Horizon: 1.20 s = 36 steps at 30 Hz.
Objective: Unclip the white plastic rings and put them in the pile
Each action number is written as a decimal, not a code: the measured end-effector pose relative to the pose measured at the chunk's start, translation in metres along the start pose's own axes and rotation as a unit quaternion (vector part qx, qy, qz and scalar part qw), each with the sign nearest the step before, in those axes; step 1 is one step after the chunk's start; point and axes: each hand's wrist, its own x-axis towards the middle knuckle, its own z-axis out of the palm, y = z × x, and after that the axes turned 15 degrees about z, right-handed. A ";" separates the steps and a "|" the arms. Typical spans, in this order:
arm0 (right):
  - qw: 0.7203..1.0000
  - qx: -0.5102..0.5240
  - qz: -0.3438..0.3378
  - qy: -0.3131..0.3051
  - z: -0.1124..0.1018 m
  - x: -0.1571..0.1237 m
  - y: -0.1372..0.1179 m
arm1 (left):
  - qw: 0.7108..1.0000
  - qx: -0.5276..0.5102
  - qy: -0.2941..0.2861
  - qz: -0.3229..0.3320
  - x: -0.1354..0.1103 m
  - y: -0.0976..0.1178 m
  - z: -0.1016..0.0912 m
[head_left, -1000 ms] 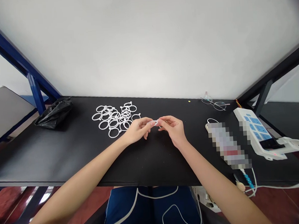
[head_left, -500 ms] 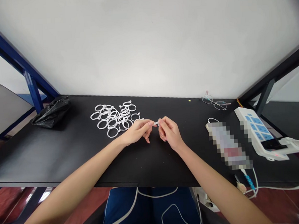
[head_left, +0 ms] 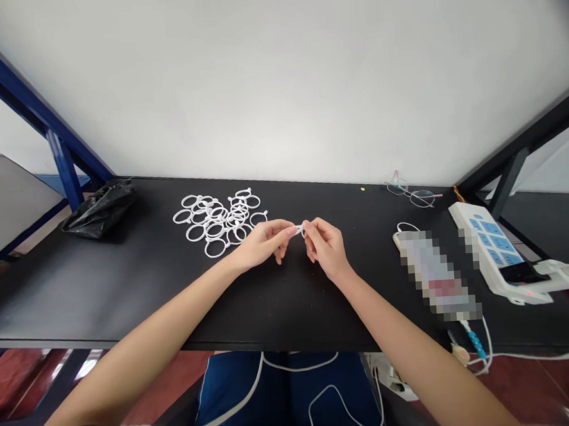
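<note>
Over the middle of the black table (head_left: 290,302), my left hand (head_left: 267,243) and my right hand (head_left: 326,246) meet at their fingertips. Both are closed in a pinch on a small white piece (head_left: 299,229), which looks like a white plastic curtain ring; fingers cover most of it. Left of my hands lies a loose pile of several white curtain rings (head_left: 215,247), each with a small eyelet on its rim. Part of the pile's right side is hidden behind my left hand.
A black plastic bag (head_left: 99,213) lies at the back left. Eyeglasses (head_left: 421,198) rest at the back right. Nearer are a phone (head_left: 435,274) with a cable and a white power strip (head_left: 496,251) with a plugged-in charger. A white wall stands behind the table.
My hands stay pinched together at nearly the same spot, and the white piece between them is turned slightly. The whole view has shifted a little.
</note>
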 end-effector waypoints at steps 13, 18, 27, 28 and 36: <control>0.919 -0.378 -0.085 0.074 -0.016 0.015 0.024 | 0.788 0.588 0.046 0.177 -0.004 -0.014 -0.017; 0.931 -0.346 -0.084 0.083 -0.016 0.014 0.018 | 0.779 0.614 0.022 0.125 -0.005 -0.019 -0.026; 0.950 -0.291 -0.082 0.078 -0.014 0.011 0.014 | 0.785 0.614 0.018 0.084 -0.006 -0.026 -0.029; 0.951 -0.289 -0.081 0.078 -0.013 0.011 0.013 | 0.787 0.611 0.017 0.082 -0.006 -0.026 -0.029; 0.950 -0.305 -0.039 -0.055 -0.016 0.005 0.001 | 0.799 0.597 0.014 0.078 -0.006 -0.023 -0.031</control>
